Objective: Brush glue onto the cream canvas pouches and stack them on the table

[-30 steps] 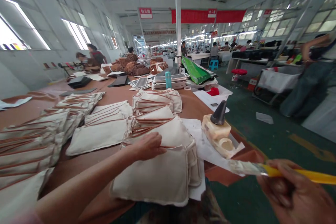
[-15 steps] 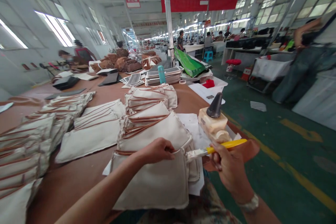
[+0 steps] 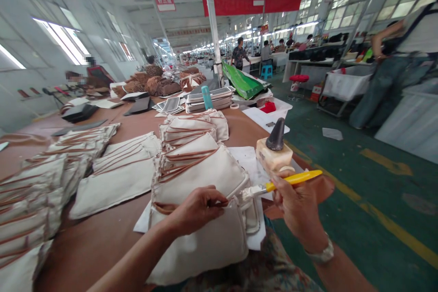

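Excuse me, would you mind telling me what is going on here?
The left hand pinches the far edge of a cream, rectangular, cloth-like piece, frontmost in an overlapping row. The right hand holds a yellow-handled brush, its whitish bristles near that piece's far right corner. Beyond that hand stands a cream, block-shaped container with a black cone on top.

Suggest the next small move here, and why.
Probably a short stroke of the brush along the top edge of the front cream piece: the right hand has the brush in its grip, bristles near that edge's right end, while the left hand seems to pinch it.
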Tool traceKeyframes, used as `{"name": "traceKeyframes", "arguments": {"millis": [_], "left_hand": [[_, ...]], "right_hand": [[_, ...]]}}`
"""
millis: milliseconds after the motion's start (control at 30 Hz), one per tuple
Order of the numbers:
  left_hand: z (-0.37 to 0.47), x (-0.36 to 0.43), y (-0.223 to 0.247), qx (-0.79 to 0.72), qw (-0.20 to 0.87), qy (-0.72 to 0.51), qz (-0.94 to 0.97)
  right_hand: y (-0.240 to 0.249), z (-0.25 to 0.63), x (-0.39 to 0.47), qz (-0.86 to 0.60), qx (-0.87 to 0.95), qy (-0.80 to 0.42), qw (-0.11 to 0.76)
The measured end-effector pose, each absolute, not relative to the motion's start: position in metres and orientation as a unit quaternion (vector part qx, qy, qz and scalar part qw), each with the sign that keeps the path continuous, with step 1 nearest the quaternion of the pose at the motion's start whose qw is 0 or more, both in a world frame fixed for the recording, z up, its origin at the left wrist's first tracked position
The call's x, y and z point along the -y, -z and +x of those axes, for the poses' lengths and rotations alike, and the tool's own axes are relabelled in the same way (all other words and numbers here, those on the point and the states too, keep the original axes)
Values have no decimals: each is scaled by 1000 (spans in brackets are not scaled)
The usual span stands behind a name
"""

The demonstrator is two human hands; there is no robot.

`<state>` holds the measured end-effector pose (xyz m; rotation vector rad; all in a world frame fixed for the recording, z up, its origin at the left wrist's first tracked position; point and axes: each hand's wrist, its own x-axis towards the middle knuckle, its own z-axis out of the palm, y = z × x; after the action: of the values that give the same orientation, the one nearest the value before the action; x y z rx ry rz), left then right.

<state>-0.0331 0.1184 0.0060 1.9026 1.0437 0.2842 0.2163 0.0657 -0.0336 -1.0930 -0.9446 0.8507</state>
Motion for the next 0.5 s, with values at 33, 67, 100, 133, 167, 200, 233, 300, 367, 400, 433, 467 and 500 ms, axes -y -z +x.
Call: {"name": "traceKeyframes", "arguments": {"millis": [33, 67, 100, 133, 167, 200, 233, 300, 367, 400, 433, 467, 500], "left_hand": [[-33, -116, -5, -423, 458, -121, 772], [-32, -114, -4, -421, 461, -124, 771], [-32, -112, -4, -417, 466, -126, 770], [-31, -110, -4, -413, 471, -127, 769], [-30, -108, -5, -411, 472, -128, 769], [-30, -105, -6, -409, 469, -129, 772], [-30, -103, -7, -411, 463, -132, 775], [-32, -98, -11, -417, 444, -135, 782], [-35, -93, -15, -417, 440, -133, 784], [-36, -91, -16, -412, 446, -131, 783], [-37, -89, -16, -407, 455, -129, 781], [-38, -87, -16, -403, 462, -127, 780], [-38, -86, -15, -402, 465, -125, 779]], "right_hand": [[32, 215, -63, -480, 421, -384, 667], [30, 213, -62, -474, 427, -393, 662], [30, 209, -61, -469, 436, -401, 655], [30, 206, -61, -466, 446, -405, 648], [30, 203, -61, -465, 454, -405, 644], [31, 202, -62, -466, 458, -399, 643], [31, 202, -62, -469, 457, -391, 646], [31, 209, -61, -471, 449, -378, 658], [30, 220, -58, -468, 437, -373, 671], [29, 225, -56, -464, 431, -374, 678], [29, 229, -53, -461, 423, -375, 684], [28, 232, -51, -458, 414, -377, 690], [28, 234, -49, -456, 406, -379, 695]]}}
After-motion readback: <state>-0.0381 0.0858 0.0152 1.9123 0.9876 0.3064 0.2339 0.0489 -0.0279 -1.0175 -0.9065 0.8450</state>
